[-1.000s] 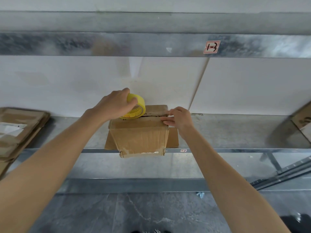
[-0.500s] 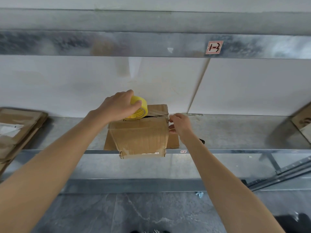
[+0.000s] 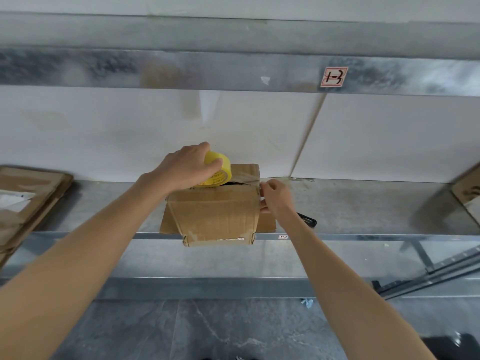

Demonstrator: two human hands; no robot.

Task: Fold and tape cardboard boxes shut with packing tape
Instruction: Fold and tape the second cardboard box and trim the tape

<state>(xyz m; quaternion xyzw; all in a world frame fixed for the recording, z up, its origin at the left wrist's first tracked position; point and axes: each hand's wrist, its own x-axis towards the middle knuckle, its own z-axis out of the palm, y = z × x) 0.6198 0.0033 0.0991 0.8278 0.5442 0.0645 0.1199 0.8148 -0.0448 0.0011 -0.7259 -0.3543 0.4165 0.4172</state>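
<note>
The cardboard box (image 3: 215,211) sits on the metal shelf (image 3: 363,203), right at the front lip, its near face hanging a little over the edge. Under it lies a flat cardboard sheet (image 3: 267,224), poking out on both sides.

The left hand (image 3: 187,168) is on top of the box at the back, fingers and thumb wrapped round the yellow tape roll (image 3: 218,170) in a firm grasp. The roll stands on edge, tilted, touching the box top. From it a strip of tape (image 3: 246,176) runs to the right across the far flap, and a dark gap shows between the two top flaps just beneath it.

The right hand (image 3: 275,201) is at the box's upper right corner, fingers curled over the top edge where the strip ends and thumb against the right side wall, so it clamps that corner. Whether the tape end itself is between the fingertips cannot be told.

Just behind the right wrist a black object (image 3: 307,220) lies on the shelf, mostly hidden. Far left there is a stack of flattened boxes (image 3: 28,198), and more cardboard (image 3: 467,193) leans at the far right. On the upper beam (image 3: 181,71) is a small red-framed label (image 3: 334,77), and below the shelf lies grey floor (image 3: 207,331).
</note>
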